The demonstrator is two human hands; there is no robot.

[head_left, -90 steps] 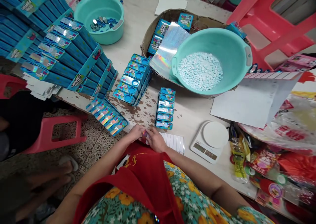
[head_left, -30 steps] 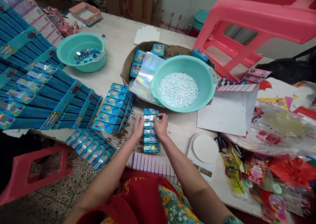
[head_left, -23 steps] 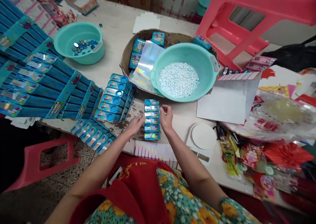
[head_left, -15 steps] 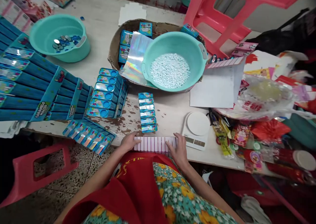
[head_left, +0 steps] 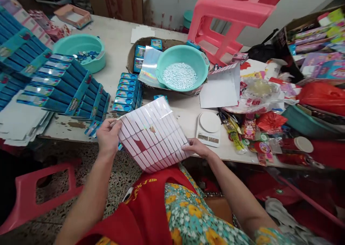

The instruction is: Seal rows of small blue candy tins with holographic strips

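Note:
A white sheet of long label-like strips (head_left: 159,137) is tilted up above the table's front edge. My left hand (head_left: 109,133) pinches its upper left corner between thumb and fingers. At the right edge, my right hand (head_left: 198,148) grips the sheet with the thumb on top. A few cells of the sheet show a reddish or brown patch. Behind the sheet, most of a short row of small blue packs (head_left: 161,98) is hidden. A stack of blue boxes (head_left: 125,92) stands beyond my left hand, and a white scale (head_left: 208,128) lies beyond my right hand.
A turquoise basin of white pellets (head_left: 183,54) rests on a cardboard box. Another turquoise basin (head_left: 99,63) stands at the back left. Stacked blue cartons (head_left: 72,90) fill the left. A pink stool (head_left: 229,9) stands behind; bags and wrapped sweets (head_left: 258,97) crowd the right.
The sheet, earlier seen low and foreshortened between both hands, is now raised and tilted, with its strips facing the camera. My left hand has moved up and left. The view has shifted.

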